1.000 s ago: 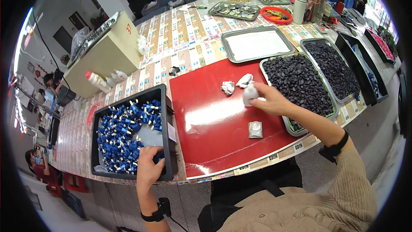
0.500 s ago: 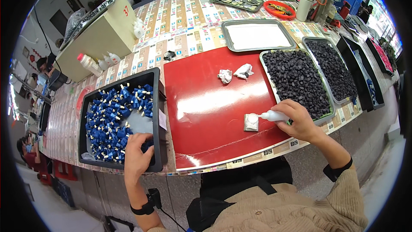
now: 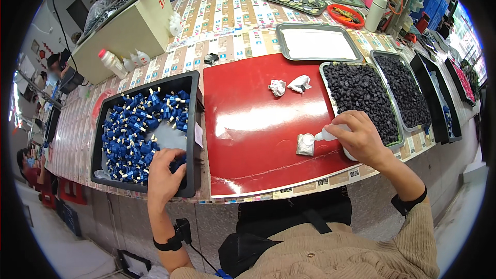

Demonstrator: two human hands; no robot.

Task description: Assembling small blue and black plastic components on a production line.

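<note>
My right hand (image 3: 359, 137) grips a white squeeze bottle (image 3: 330, 133), tilted with its narrow tip pointing left. That tip meets or nearly meets a round white dish (image 3: 308, 140) on a small square pad (image 3: 305, 148). At the near right corner of a black tray (image 3: 194, 124), my left hand (image 3: 165, 175) curls its fingers and thumb around a small blue piece; part of it shows between them. Many blue pieces with cream-coloured ends (image 3: 134, 134) fill the tray, over a pale sheet.
A red board (image 3: 258, 160) lies between the trays, with two crumpled white tissues (image 3: 277, 88) on it. Two trays of black pieces (image 3: 359, 93) stand to its right. Behind it is a white-lined tray (image 3: 320, 44). Bottles (image 3: 111, 63) stand beside a box at far left.
The view has shifted slightly. My right hand still has the bottle at the dish, its fingers a little more bent. My left hand stays at the black tray's near corner.
</note>
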